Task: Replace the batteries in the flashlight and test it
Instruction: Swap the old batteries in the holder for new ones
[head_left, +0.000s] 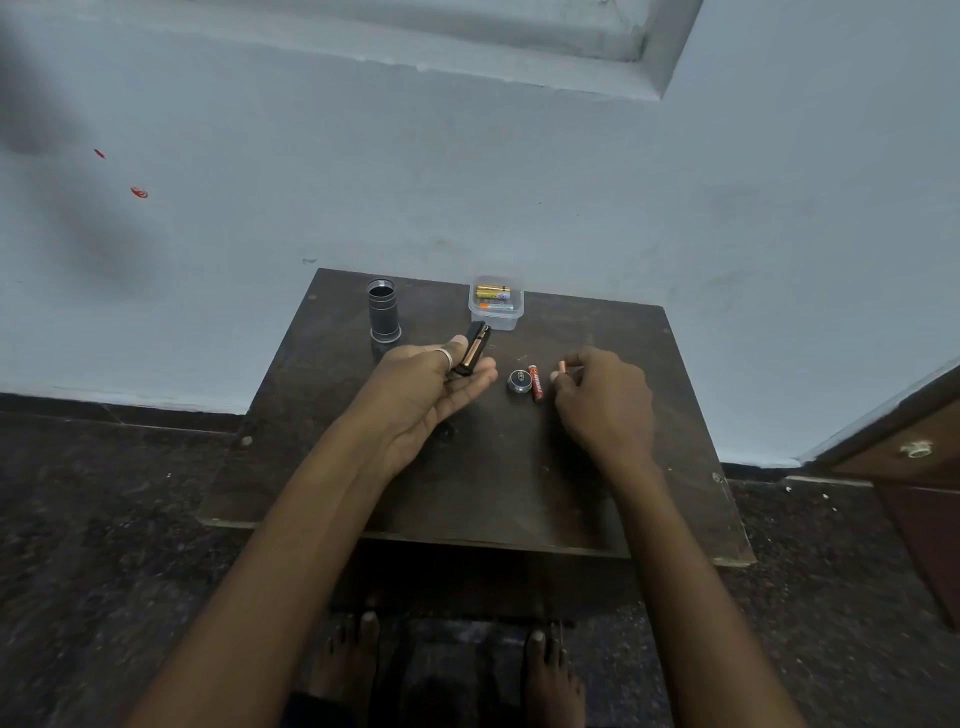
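My left hand (435, 387) grips a black battery holder (471, 349) with a copper-coloured battery showing in it, palm up over the dark table (467, 483). My right hand (605, 397) pinches a small copper-coloured battery (563, 368) just above the table. Between the hands lie the flashlight's round tail cap (519, 381) and a red battery (536, 382). The flashlight body (383, 317), an open dark tube, stands upright at the back left of the table.
A small clear plastic box (496, 304) with several batteries sits at the table's back, right of the flashlight body. The table stands against a pale blue wall. A wooden drawer with a knob (916, 449) is at the right. My bare feet show below.
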